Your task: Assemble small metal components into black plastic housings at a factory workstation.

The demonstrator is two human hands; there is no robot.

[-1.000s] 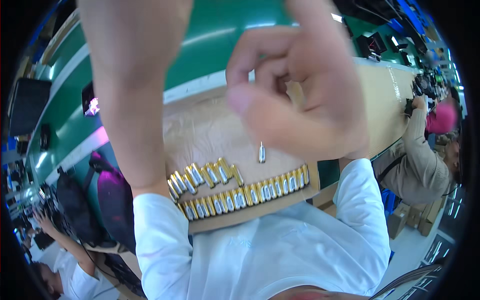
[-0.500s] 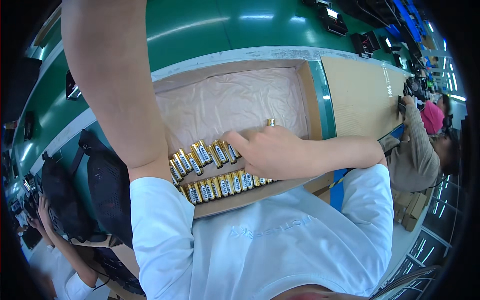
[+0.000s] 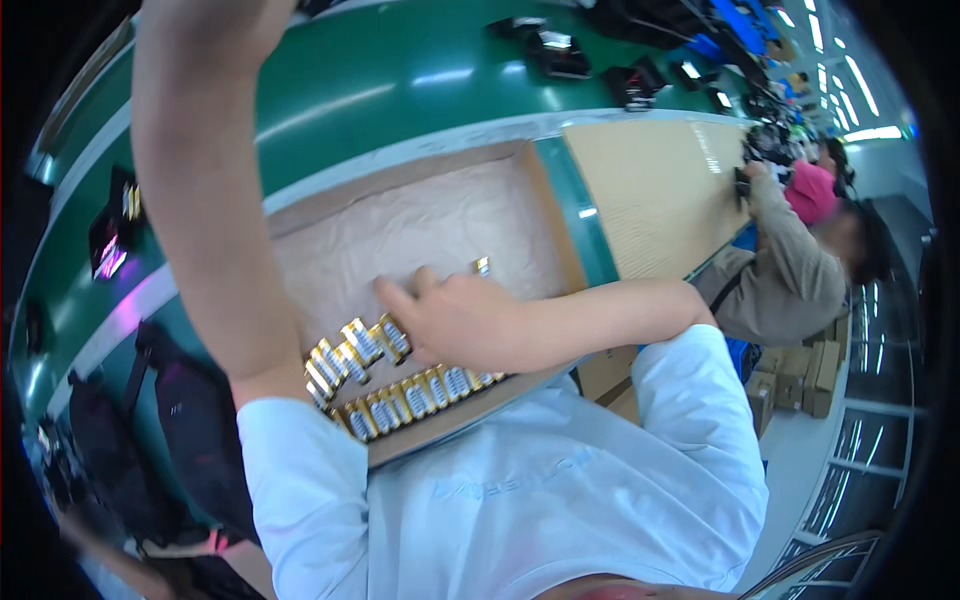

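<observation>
Gold-and-white batteries (image 3: 410, 393) stand in rows along the near side of a shallow cardboard box (image 3: 552, 205) lined with pale crumpled sheeting. My right hand (image 3: 462, 315) reaches in from the right, palm down. Its two visible fingers are stretched out and apart, just beyond the batteries; its other fingers and the thumb are hidden. A single battery (image 3: 483, 266) shows at the hand's far edge, and I cannot tell if they touch. My left forearm (image 3: 200, 190) crosses the box's left side. At the upper edge my left hand (image 3: 262, 28) is mostly cut off, its fingers out of sight.
Beyond the box runs a green worktop (image 3: 350, 110) with black devices (image 3: 560, 52) on it. Flat cardboard (image 3: 650, 195) lies right of the box. Black bags (image 3: 200, 430) rest at the left. A co-worker (image 3: 790, 275) sits at the right, near stacked cartons (image 3: 795, 375).
The whole view has shifted, moving the box left in the picture. My right hand has slid slightly left over the batteries, its fingers more spread. My left hand now partly shows at the upper edge.
</observation>
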